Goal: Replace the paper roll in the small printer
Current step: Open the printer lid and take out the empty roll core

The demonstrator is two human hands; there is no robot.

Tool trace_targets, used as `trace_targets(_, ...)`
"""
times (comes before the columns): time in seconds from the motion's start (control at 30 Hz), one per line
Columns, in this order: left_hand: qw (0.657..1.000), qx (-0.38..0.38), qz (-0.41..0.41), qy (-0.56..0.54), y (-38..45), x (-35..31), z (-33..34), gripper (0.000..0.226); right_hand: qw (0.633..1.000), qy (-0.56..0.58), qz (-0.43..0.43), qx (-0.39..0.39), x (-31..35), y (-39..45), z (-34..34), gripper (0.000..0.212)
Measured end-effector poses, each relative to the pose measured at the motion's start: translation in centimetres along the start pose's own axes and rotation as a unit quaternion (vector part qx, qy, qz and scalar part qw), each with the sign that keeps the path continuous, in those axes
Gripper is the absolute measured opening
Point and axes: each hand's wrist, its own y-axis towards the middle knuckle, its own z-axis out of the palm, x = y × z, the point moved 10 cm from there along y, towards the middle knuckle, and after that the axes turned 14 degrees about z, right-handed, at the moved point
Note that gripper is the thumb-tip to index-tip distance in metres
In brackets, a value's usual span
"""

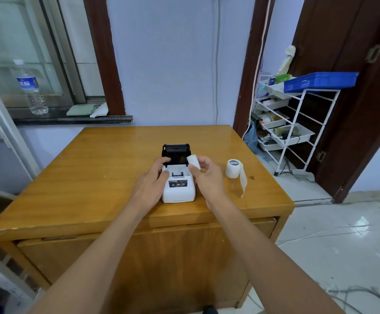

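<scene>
I see the printer (pixel 178 185) sitting on the wooden worktop (pixel 89 177), near its front edge, with its black lid (pixel 176 152) tipped up and back so the paper bay behind the control panel lies open. My left hand (pixel 153 177) rests against the printer's left side, thumb lying on the top edge by the bay and fingertips curled up onto the lower left corner of the lid; it grips nothing but the printer's body. My right hand (pixel 207 175) hovers just right of the printer, its fingers closed around a small white roll (pixel 194 162), pinched between thumb and forefingers. That roll sits at the bay's right rim, tilted, level with the hinge of the lid and clear of the bay itself as far as I can tell. A second roll (pixel 234 169) stands upright on the worktop well right of the printer, beyond my right hand, with a loose tail of paper (pixel 243 183) trailing from it toward the front edge.
</scene>
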Motion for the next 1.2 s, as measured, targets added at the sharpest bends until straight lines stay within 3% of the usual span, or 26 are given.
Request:
trace_targets(0.2, 1.000, -0.011, 0.000, -0.023, 0.1, 0.6, -0.1, 0.038, 0.998, 0.019, 0.065, -0.018, -0.7, 0.8, -1.1, 0.026)
trace_targets(0.33, 1.000, -0.008, -0.002, -0.029, 0.3, 1.0, 0.0, 0.041, 0.991, -0.122, 0.005, -0.054, 1.0, 1.7, -2.6, 0.029)
trace_targets(0.5, 0.999, -0.013, -0.009, -0.028, 0.5, 1.1, 0.0, 0.044, 0.954, -0.262, -0.025, -0.142, 2.5, 2.2, -4.8, 0.019)
trace_targets(0.67, 1.000, -0.009, -0.010, -0.022, 0.3, 1.2, 0.0, 0.043, 0.911, -0.383, -0.045, -0.150, 1.7, 2.3, -4.0, 0.015)
trace_targets(1.2, 0.999, -0.014, -0.011, -0.038, 0.1, 1.2, -0.2, 0.043, 0.882, -0.441, -0.025, -0.164, 1.1, 2.1, -4.1, 0.033)
